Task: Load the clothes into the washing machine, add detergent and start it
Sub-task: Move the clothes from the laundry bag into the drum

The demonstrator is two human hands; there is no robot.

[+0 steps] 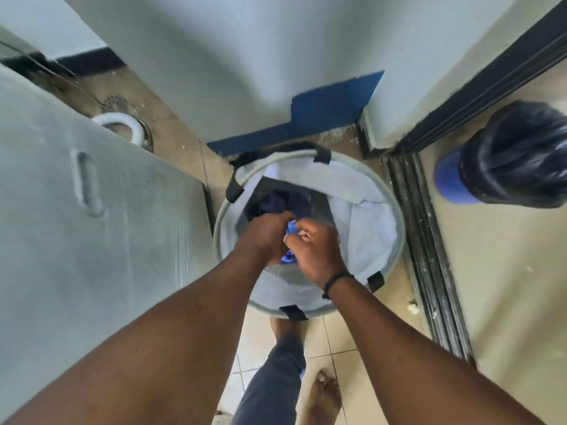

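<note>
Both hands down in the laundry basket (389,210), left hand (270,233) & right hand (316,253) each pinching a bit of blue cloth (291,228) w/ curled fingers; prob. light, soft, floppy, so bunch it up to lift, dark clothes (276,202) below it.

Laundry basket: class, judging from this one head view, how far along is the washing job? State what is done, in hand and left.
Done: nothing shows as loaded; the washer beside the basket shows only its closed grey lid. In hand: both hands are inside the basket, the left hand and right hand gripping a blue cloth, with dark clothes below. Left: loading the clothes, adding detergent, starting the machine.
</note>
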